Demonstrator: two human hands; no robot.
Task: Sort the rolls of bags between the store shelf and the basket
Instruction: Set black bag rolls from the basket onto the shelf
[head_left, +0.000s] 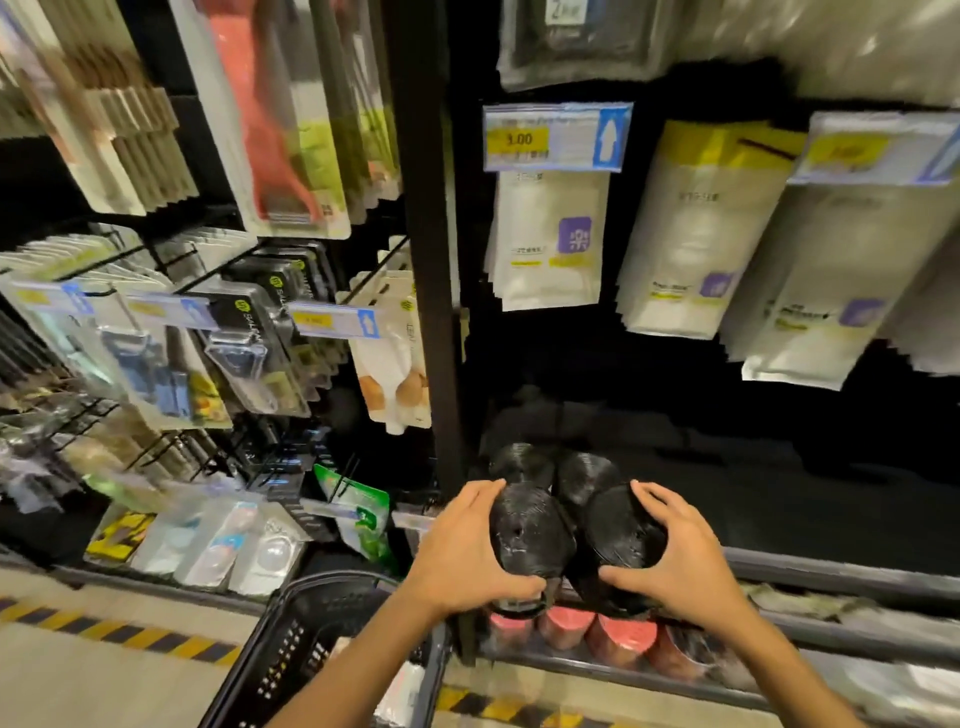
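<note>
Several black rolls of bags lie end-on at the left end of a dark store shelf (810, 569). My left hand (462, 551) grips the front left black roll (530, 530) from its left side. My right hand (680, 551) grips the front right black roll (621, 535) from its right side. Two more black rolls (522, 460) sit just behind them. On the shelf below stand pink rolls (566, 626) in a row. A black plastic basket (311, 623) sits on the floor under my left forearm, with pale packets inside.
A black upright post (431, 260) divides the racks. White bag packets (550, 244) hang above the rolls with a price tag reading 3.00 (556, 137). Kitchen tools hang on hooks to the left (234, 338). Yellow and black striped tape (119, 631) marks the floor.
</note>
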